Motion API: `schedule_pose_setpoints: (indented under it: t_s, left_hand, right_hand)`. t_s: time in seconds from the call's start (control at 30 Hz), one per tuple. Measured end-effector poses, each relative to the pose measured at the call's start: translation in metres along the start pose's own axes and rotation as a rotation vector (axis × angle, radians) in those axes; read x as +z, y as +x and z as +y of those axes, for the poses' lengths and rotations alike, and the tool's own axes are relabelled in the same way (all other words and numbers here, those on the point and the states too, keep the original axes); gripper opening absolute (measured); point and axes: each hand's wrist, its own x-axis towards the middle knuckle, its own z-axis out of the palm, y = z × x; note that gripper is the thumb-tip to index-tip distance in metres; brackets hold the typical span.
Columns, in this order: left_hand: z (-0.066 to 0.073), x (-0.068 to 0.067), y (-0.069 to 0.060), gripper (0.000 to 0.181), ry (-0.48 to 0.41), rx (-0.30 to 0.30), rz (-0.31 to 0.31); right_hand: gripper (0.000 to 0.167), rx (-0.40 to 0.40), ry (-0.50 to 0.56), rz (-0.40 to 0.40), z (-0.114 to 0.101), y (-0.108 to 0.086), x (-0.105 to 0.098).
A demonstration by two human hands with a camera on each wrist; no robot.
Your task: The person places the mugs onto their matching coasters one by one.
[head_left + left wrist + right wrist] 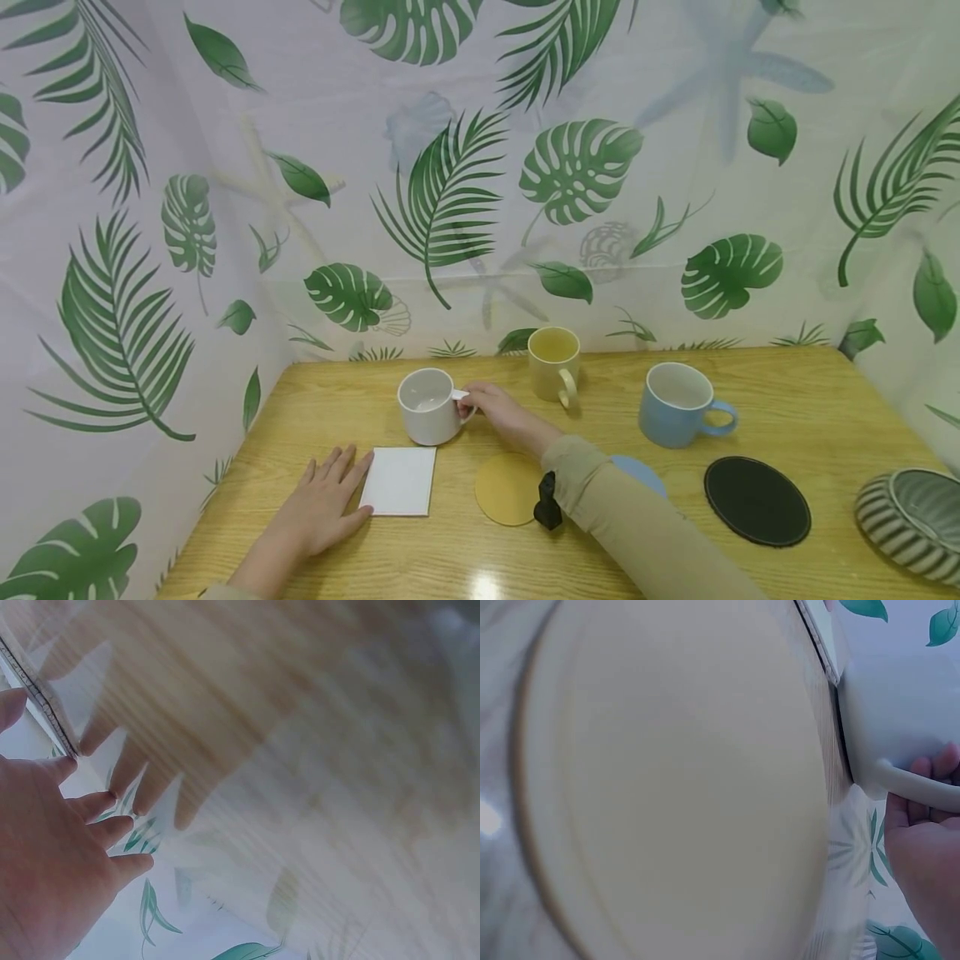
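Observation:
My right hand [491, 408] grips the handle of a white mug [431, 408], which stands upright just behind a square white coaster [400, 482]. In the right wrist view, the fingers curl round the handle of the mug [900, 720]. My left hand [322, 504] lies on the table with fingers spread, its index finger and thumb touching the coaster's left edge. The left wrist view shows those straight fingers [124, 829] against the tabletop. A round yellow coaster [504, 492] lies below the right forearm, partly covered by it.
A yellow mug [553, 367] stands at the back, a blue mug [677, 407] right of it. A blue coaster [637, 473] is partly hidden by the right sleeve. Further right are a round black coaster [757, 502] and a striped bowl [911, 525]. Leaf-patterned cloth [480, 242] encloses the table.

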Motion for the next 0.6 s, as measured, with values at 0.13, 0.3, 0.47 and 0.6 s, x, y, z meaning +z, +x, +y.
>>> schedule_pose_setpoints:
  t_s: [0.13,0.3,0.47,0.6]
  left_hand:
    - [-0.0011,0.0011,0.0004,0.078,0.003,-0.002,-0.003]
    - [-0.0017,0.0018,0.0008,0.078,0.002,-0.003,-0.008]
    - [-0.0016,0.0013,0.0011,0.078,0.005,-0.004,0.0]
    - [-0.0012,0.0007,0.0009,0.078,0.01,-0.003,0.001]
  right_hand:
    - [0.026,0.001,0.02,0.005,-0.0004,-0.0007,0.0018]
    - [0.027,0.024,0.053,0.022,-0.0017,-0.002,0.0044]
    - [0.028,0.035,0.045,0.029,-0.0043,-0.0031,0.0058]
    - [0.029,0.037,0.038,0.028,-0.0063,-0.0055,0.0068]
